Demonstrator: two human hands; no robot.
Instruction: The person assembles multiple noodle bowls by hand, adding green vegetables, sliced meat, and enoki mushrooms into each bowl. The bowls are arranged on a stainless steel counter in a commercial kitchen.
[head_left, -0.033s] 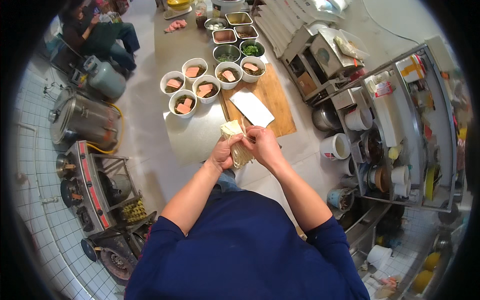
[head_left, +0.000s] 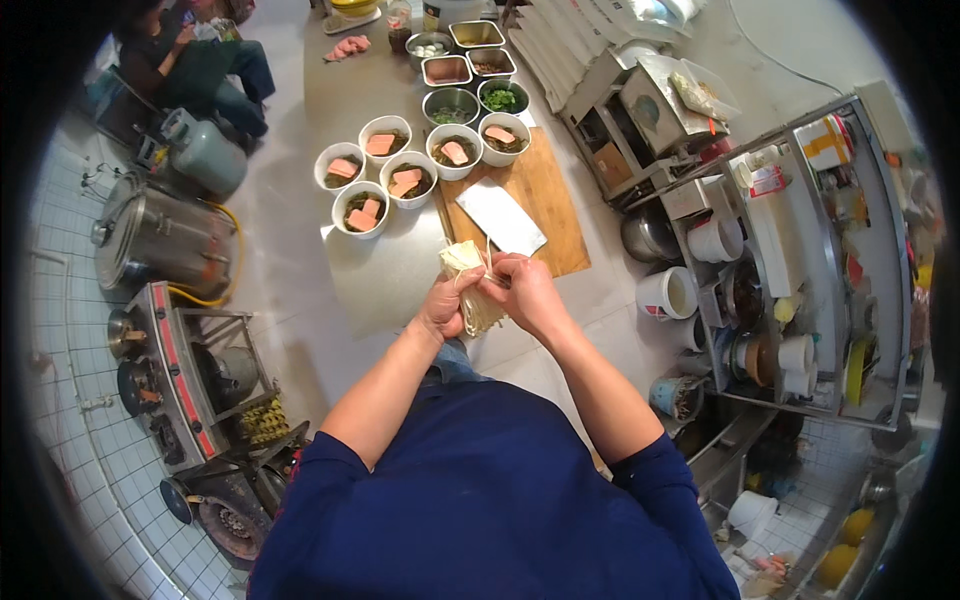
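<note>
A bunch of enoki mushrooms [head_left: 460,256] is gripped in my left hand [head_left: 441,308], its pale cut base uppermost and its thin stems hanging down. Fingers of my right hand [head_left: 530,290] pinch at the bunch's right side, where a few loose stems stick up. What lies between those fingertips is partly hidden. Just beyond my hands, a broad silver rectangular blade [head_left: 502,217] lies flat on a wooden cutting board [head_left: 560,215]. Several white bowls, such as the nearest bowl [head_left: 345,226], hold dark green strands topped with pink meat slices.
Past the bowls on the steel table [head_left: 385,285] stand metal containers, one with chopped greens [head_left: 499,100]. A loaded shelf rack [head_left: 815,265] stands right; a stove [head_left: 180,375], large steel pot [head_left: 170,245] and gas cylinder [head_left: 207,152] stand left. A seated person [head_left: 205,70] is far left.
The view has shifted slightly, so the table and bowls appear a little further left. Both hands keep hold of the mushrooms in almost the same pose.
</note>
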